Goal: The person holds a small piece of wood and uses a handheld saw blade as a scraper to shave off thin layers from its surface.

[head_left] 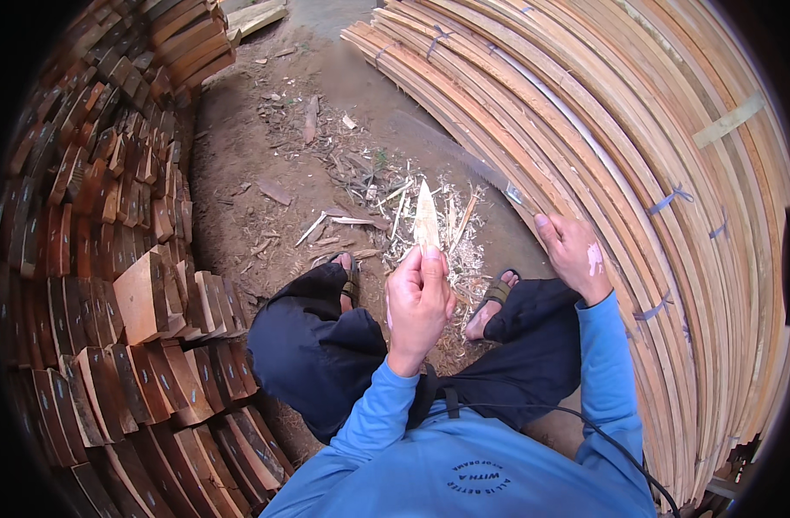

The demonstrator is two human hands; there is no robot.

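Observation:
My left hand (418, 298) is closed round the lower end of a short, pale wooden stake (426, 220), its sharpened tip pointing up and away from me. To the right, my right hand (576, 255) is closed on the handle of a long-bladed knife, like a machete (464, 157). Its dull grey blade reaches away to the upper left, low against the brown ground, with a bright metal piece near the handle. The blade and the stake are apart. My fist hides most of the handle. A pink patch shows on the back of my right hand.
Stacked short boards (136, 298) rise along the left. On the right lie long wooden strips (671, 173) in bundles tied with bluish bands. Wood shavings (464, 246) and offcuts litter the dirt between my sandalled feet. A dark cord (602, 436) crosses my blue shirt.

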